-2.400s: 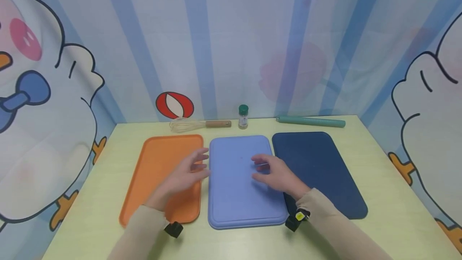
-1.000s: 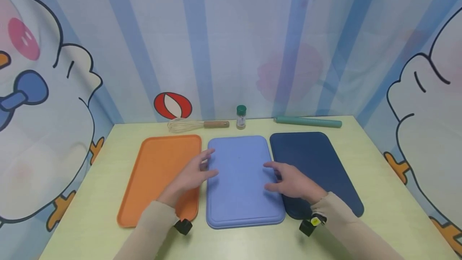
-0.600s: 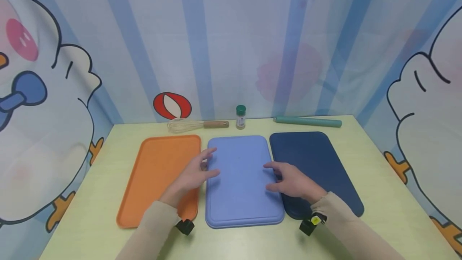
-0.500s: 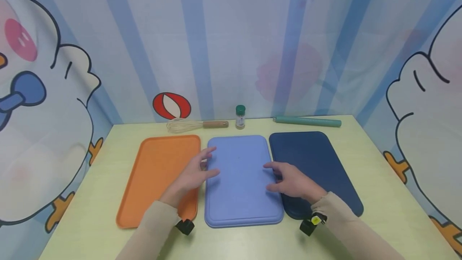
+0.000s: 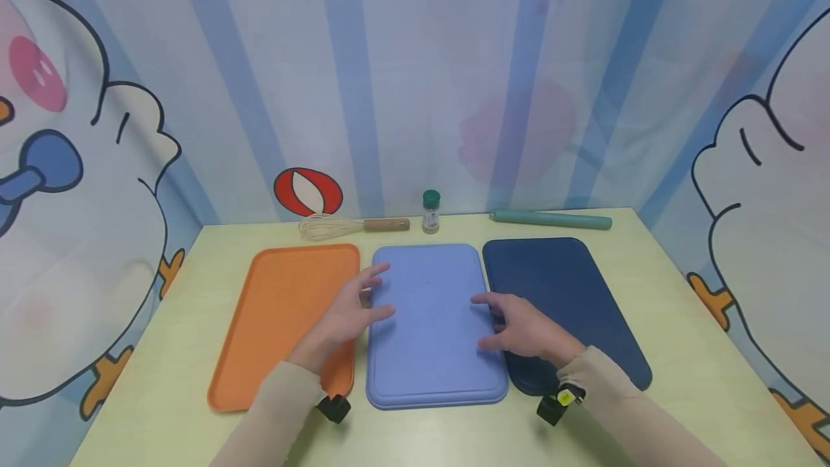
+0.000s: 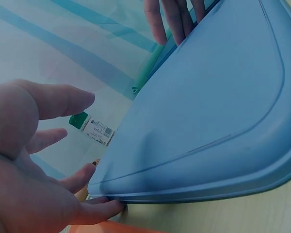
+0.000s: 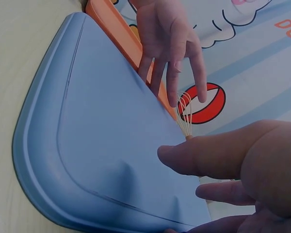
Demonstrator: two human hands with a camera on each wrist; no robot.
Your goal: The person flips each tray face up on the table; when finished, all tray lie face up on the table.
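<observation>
- Your blue tray (image 5: 431,344) lies flat at the middle of the desk (image 5: 428,442), long side running from 12 to 6 o'clock, with rounded corners and a plain, smooth top; the rest of these clock directions start from it.
- Just beside it sit the orange tray (image 5: 285,301) at 9 o'clock and the navy tray (image 5: 564,294) at 3.
- Past its far edge you have the whisk (image 5: 372,225) at 11 o'clock, the upright green-capped jar (image 5: 431,215) at 12 and the green rod (image 5: 551,219) at 1.
- Your left hand (image 5: 345,312) comes in from 8 o'clock, fingers spread, thumb and forefinger reaching over the tray's edge.
- Your right hand (image 5: 528,326) comes in from 4 o'clock, fingers also parted and bent a little, thumb and forefinger over the opposite edge.
- Neither hand pinches anything; whether any fingertip touches the rim, you cannot tell.
- The left wrist view gives you the tray's stepped rim, a thin groove inside it and the jar's barcode, all hard to read from the head view.
- The right wrist view shows you the left palm side, its fingers pointing down near the tray's far edge, which the head view hides.
</observation>
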